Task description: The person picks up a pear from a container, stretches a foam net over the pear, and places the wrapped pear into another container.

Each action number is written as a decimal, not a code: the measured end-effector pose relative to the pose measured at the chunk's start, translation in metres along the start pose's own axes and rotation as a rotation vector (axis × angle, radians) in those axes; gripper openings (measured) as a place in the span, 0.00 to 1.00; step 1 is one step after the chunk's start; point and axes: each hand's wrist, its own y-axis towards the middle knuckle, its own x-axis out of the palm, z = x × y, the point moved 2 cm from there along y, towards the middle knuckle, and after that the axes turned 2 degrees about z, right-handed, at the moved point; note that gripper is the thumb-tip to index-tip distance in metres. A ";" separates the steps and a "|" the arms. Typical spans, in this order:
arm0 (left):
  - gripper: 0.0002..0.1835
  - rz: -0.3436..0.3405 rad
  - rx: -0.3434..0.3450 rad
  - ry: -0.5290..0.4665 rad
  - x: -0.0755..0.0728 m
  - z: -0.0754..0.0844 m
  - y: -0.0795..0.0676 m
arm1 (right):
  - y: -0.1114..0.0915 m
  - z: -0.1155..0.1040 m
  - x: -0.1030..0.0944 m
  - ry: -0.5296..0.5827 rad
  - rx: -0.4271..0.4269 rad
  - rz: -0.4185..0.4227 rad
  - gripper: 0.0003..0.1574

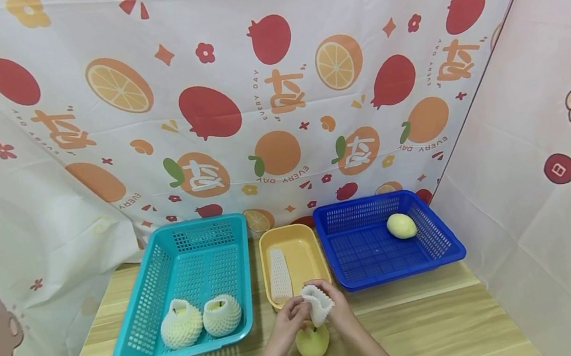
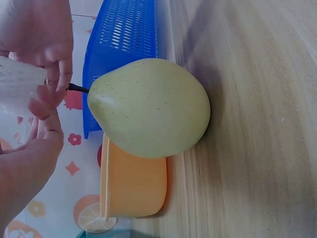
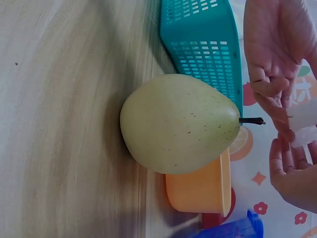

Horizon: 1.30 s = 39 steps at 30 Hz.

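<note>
A white foam net sleeve (image 1: 319, 304) is held above the table between both hands, with its upper end spread wide. My left hand (image 1: 285, 326) pinches one side of it and my right hand (image 1: 340, 311) grips the other. Right below the sleeve, a pale yellow-green pear (image 1: 312, 342) stands upright on the table, stem up. In the left wrist view the pear (image 2: 151, 108) is apart from the fingers, its dark stem (image 2: 77, 88) pointing toward them. The right wrist view shows the sleeve (image 3: 303, 119) only partly, at the frame edge.
A teal basket (image 1: 246, 264) at left holds two pears in foam nets (image 1: 181, 324). Behind the hands, a yellow tray (image 1: 301, 252) contains a flat foam net (image 1: 279, 275). The blue basket (image 1: 368, 251) at right holds one bare pear (image 1: 401, 226). A fruit-print cloth (image 1: 264, 86) hangs behind.
</note>
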 end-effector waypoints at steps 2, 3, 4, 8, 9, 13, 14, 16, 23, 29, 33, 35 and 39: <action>0.24 0.031 0.013 -0.002 0.000 0.000 0.000 | -0.001 -0.004 0.001 0.047 -0.025 -0.025 0.27; 0.24 0.048 0.022 0.001 0.000 0.001 0.000 | -0.002 -0.006 0.002 0.088 -0.023 -0.036 0.33; 0.25 0.066 0.031 0.005 0.000 0.001 0.000 | -0.003 -0.009 0.003 0.130 -0.017 -0.048 0.42; 0.24 0.124 0.055 0.041 -0.001 0.002 0.000 | -0.005 -0.021 0.004 0.223 0.068 -0.059 0.65; 0.24 0.138 0.057 0.056 -0.001 0.003 0.000 | -0.005 -0.023 0.004 0.217 0.093 -0.055 0.67; 0.23 0.192 0.047 0.106 -0.002 0.003 0.000 | -0.009 -0.027 0.003 0.120 0.160 -0.027 0.60; 0.22 0.204 0.041 0.111 -0.002 0.003 0.000 | -0.010 -0.027 0.003 0.087 0.174 -0.025 0.54; 0.23 0.210 0.039 0.109 -0.002 0.003 -0.001 | -0.011 -0.028 0.002 0.065 0.206 -0.026 0.45; 0.29 0.159 -0.003 0.055 -0.001 0.003 -0.002 | -0.013 -0.026 -0.002 0.144 0.187 -0.096 0.48; 0.29 0.053 -0.055 -0.052 0.000 0.002 -0.004 | -0.011 -0.011 -0.008 0.296 0.232 -0.170 0.59; 0.25 -0.036 -0.097 -0.159 0.000 -0.002 -0.005 | -0.008 -0.001 -0.009 0.419 0.322 -0.166 0.40; 0.23 -0.086 -0.111 -0.187 0.000 -0.003 -0.006 | -0.007 0.004 -0.010 0.478 0.386 -0.144 0.28; 0.16 -0.144 -0.136 -0.239 -0.003 -0.006 -0.007 | -0.007 0.010 -0.013 0.612 0.473 -0.149 0.19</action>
